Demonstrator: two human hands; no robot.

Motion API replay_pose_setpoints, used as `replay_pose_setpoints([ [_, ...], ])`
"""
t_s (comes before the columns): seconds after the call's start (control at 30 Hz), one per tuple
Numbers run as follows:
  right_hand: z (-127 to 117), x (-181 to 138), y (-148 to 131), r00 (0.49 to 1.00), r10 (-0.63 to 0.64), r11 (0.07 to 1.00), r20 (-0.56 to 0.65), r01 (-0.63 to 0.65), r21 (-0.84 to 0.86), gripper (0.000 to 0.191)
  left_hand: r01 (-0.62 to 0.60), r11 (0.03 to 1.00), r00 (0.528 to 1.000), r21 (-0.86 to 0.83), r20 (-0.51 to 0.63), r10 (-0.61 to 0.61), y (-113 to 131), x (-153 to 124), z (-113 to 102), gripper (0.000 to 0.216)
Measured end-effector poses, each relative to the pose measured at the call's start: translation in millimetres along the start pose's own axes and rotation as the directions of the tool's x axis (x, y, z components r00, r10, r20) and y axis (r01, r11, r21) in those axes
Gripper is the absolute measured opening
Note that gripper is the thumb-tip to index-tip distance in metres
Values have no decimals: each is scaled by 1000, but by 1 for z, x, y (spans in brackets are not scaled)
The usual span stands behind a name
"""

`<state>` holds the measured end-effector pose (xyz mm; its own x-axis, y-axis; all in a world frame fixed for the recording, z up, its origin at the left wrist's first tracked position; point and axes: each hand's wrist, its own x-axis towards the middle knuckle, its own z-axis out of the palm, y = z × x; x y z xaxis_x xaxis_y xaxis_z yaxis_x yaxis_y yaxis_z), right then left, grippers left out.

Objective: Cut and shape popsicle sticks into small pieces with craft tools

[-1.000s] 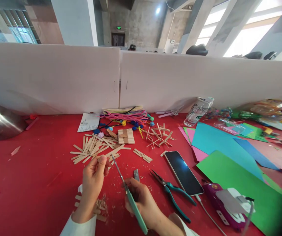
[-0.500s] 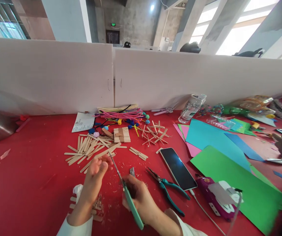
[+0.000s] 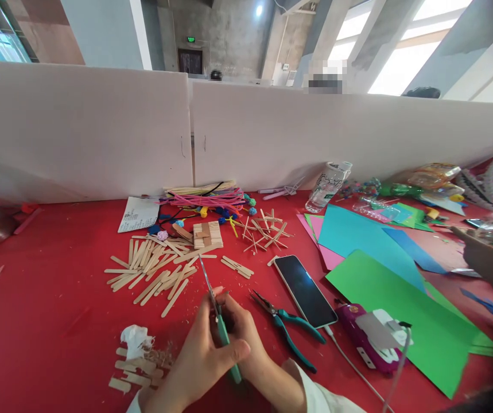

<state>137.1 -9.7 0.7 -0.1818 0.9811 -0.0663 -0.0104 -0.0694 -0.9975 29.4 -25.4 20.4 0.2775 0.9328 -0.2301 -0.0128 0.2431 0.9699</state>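
A: In the head view, what step is in hand?
B: Handling the knife [image 3: 222,330], I'd judge; its blade points away from the grip, toward the wooden sticks [image 3: 175,297] beyond. I can't tell whether its tip touches them.
A: And the next move?
B: It calls for fingers clear of that blade.
A: How's the grip?
B: The right hand [image 3: 247,328] is closed around the knife. The left hand [image 3: 201,355] meets it, thumb across the handle; its fingers are partly hidden, so I can't tell how closed.
A: Nearby?
B: Pliers [image 3: 279,315] lie right of the grip, on the tabletop [image 3: 48,298].
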Motion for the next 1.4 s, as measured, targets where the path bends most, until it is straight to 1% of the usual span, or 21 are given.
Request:
replay_pose_setpoints([
  [0.07, 0, 0, 1, 1000, 9, 1000, -12, -9, -3, 15, -13, 1000, 1000, -11, 14, 13, -1, 0, 2, 86],
  [0.13, 0, 0, 1, 1000, 20, 1000, -14, -20, 4, 13, -36, 999, 999, -11, 2, 36, -1, 0, 4, 81],
  [0.23, 0, -2, 0, 1000, 19, 1000, -21, -19, -15, 11, -50, 998, 999, 32, -19, 51, -3, -2, 6, 73],
  [0.37, -1, -5, -2, 1000, 16, 1000, -24, -17, -19, 12, -59, 996, 998, 73, -23, 60, -6, -5, 5, 68],
  [0.53, 1, -6, -1, 998, 50, 999, -48, -51, -16, 15, -65, 994, 998, 89, -11, 67, -9, -6, 5, 69],
  [0.6, 1, -6, -1, 997, 54, 998, -61, -55, -15, 16, -57, 992, 998, 110, -23, 60, -10, -6, 5, 68],
  [0.73, 1, -6, -2, 997, 62, 998, -55, -64, -30, 15, -36, 989, 994, 147, -92, 50, -14, -7, 5, 67],
  [0.83, 0, -6, -5, 996, 79, 996, -52, -81, -36, 15, -2, 988, 995, 157, -102, 18, -15, -7, 6, 68],
  [0.93, 0, -6, -7, 994, 97, 995, -48, -98, -21, 15, 44, 987, 989, 154, -147, -21, -18, -8, 6, 69],
  [1.0, 0, -6, -8, 995, 86, 996, -49, -87, -16, 16, 76, 986, 981, 145, -190, -48, -21, -9, 6, 70],
  [1.07, 1, -6, -7, 997, 56, 998, -51, -58, -25, 17, 84, 984, 977, 156, -207, -51, -24, -10, 7, 70],
  [1.17, 1, -7, -6, 998, 23, 998, -52, -26, -49, 19, 69, 978, 979, 195, -200, -29, -26, -10, 7, 71],
  [1.23, 1, -7, -4, 998, 8, 998, -59, -11, -57, 19, 41, 974, 985, 221, -171, -3, -25, -9, 6, 72],
  [1.33, 2, -7, -1, 995, -38, 998, -91, 33, -50, 17, -58, 961, 987, 269, -130, 95, -20, -5, 6, 67],
  [1.4, 2, -6, 0, 990, -73, 997, -118, 70, -30, 13, -124, 947, 979, 297, -122, 166, -17, -2, 6, 62],
])
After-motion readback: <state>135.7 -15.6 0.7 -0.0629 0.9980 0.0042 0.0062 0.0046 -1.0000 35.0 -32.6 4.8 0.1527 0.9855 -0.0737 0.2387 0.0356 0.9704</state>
